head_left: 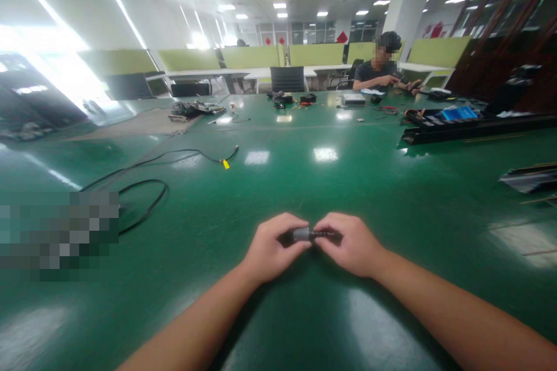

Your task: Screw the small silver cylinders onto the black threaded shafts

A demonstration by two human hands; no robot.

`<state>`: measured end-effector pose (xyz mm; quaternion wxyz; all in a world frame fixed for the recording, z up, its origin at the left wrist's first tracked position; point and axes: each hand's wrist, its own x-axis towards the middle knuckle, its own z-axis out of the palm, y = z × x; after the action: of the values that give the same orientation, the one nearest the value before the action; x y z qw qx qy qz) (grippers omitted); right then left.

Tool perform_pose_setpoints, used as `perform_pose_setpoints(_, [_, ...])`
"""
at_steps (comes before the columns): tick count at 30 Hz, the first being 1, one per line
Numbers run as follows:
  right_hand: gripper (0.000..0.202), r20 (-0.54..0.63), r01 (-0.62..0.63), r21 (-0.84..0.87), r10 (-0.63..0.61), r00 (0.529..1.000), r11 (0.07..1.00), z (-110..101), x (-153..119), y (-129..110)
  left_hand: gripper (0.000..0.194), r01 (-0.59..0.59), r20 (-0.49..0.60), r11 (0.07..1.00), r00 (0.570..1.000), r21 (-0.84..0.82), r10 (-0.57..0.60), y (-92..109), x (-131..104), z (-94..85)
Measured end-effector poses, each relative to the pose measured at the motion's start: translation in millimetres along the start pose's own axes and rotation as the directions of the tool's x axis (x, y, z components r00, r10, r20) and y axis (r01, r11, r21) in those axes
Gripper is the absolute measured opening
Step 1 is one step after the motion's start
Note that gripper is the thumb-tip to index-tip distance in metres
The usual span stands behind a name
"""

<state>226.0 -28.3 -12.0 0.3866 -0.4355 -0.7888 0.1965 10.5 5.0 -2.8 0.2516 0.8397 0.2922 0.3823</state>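
Between my two hands, low over the green tabletop [278, 185], is a small grey cylinder [301, 235] with a thin dark, reddish-marked shaft [324, 233] running out of its right side. My left hand [277, 246] pinches the cylinder between thumb and fingers. The thumb and fingers of my right hand [350, 243] are closed around the shaft, hiding part of it. Both sets of fingertips nearly meet at the join. The fine detail of the piece is too small to make out.
A black cable [163, 188] with a yellow tag [225, 164] lies at the left, beside a blurred-out patch. Small dark parts [281, 98] sit at the far edge. Black rails [456, 127] lie at the right. A person [376, 72] sits across the table.
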Motion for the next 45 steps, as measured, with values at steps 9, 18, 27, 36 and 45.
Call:
perform_pose_setpoints(9, [0.012,0.009,-0.037,0.013,0.037,0.999,0.999,-0.5,0.3,-2.0,0.023,-0.005,-0.007,1.0,1.0,0.004,0.005,-1.0,-0.2,-0.4])
perform_pose_setpoints(18, [0.008,0.021,-0.1,0.004,0.1,0.995,0.995,0.7,1.7,0.4,0.023,-0.009,-0.011,1.0,1.0,-0.002,0.009,-1.6,-0.3,0.1])
perform_pose_setpoints(27, [0.01,0.034,-0.11,-0.002,0.11,0.993,0.994,-1.3,0.5,0.5,0.023,0.016,-0.007,1.0,1.0,0.002,-0.016,-2.1,-0.6,0.2])
perform_pose_setpoints(36, [0.01,0.024,-0.106,-0.011,0.106,0.994,0.994,-1.0,0.6,1.5,0.023,0.021,-0.006,1.0,1.0,0.012,-0.021,-2.7,-0.9,-0.7])
perform_pose_setpoints(45, [0.008,0.01,-0.119,-0.013,0.119,0.993,0.993,-2.3,0.9,3.0,0.023,0.035,-0.022,0.999,0.999,0.019,-0.035,-4.0,-1.2,-0.1])
